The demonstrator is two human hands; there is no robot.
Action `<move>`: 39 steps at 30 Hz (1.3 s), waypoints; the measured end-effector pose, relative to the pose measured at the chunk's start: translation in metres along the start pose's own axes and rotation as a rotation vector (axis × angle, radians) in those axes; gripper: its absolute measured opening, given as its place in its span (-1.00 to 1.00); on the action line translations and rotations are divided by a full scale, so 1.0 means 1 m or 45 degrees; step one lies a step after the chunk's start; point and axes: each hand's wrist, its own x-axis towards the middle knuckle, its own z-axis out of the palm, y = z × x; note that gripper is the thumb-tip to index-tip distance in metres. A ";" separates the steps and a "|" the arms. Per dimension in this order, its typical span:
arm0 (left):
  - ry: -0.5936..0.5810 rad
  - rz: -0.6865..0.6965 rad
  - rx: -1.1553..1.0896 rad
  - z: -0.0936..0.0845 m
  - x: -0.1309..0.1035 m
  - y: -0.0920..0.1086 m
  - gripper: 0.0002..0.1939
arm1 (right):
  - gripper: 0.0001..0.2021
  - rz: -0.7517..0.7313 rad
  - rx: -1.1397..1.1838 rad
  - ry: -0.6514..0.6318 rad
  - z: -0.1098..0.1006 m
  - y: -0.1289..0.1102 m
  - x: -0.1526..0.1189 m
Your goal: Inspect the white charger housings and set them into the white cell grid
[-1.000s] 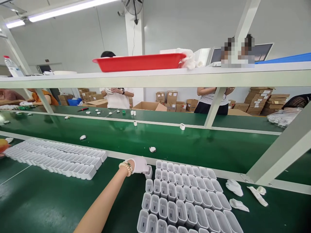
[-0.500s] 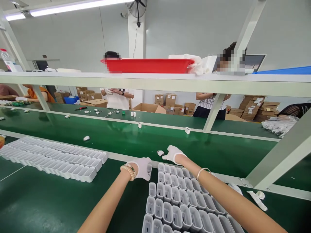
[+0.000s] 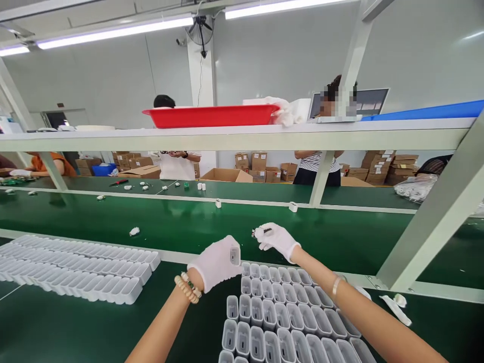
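My left hand (image 3: pixel 217 259), in a white glove, is closed around a small white plastic housing (image 3: pixel 235 255) whose open end faces me. My gloved right hand (image 3: pixel 276 238) pinches a small part with a dark and white surface (image 3: pixel 254 233) above the green belt (image 3: pixel 181 227); its exact kind is too small to make out. Below both hands stand rows of the same open white housings (image 3: pixel 271 307), many with a dark slot inside. To the left lies another block of white housings (image 3: pixel 79 267), tightly lined up.
A small white part (image 3: pixel 134 231) lies on the belt, and two white pieces (image 3: pixel 293 206) sit along its far rail. Overhead runs a shelf (image 3: pixel 227 138) with a red tray (image 3: pixel 212 117). A slanted post (image 3: pixel 427 217) stands at right. Co-workers are across the bench.
My right hand has picked up the small part from the belt and lifted it. My left hand has turned, so the housing's opening shows more. The camera view has tilted up.
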 end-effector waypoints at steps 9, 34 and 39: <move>0.347 0.404 0.156 -0.022 -0.060 0.055 -0.64 | -0.63 -0.348 0.295 -0.036 -0.025 -0.020 -0.130; 0.503 0.660 0.356 -0.018 -0.076 0.063 -0.58 | -0.89 -0.429 -0.356 -0.267 -0.015 -0.046 -0.162; 0.486 0.624 0.353 -0.018 -0.076 0.068 -0.75 | -0.87 -0.474 -0.415 -0.260 -0.015 -0.040 -0.159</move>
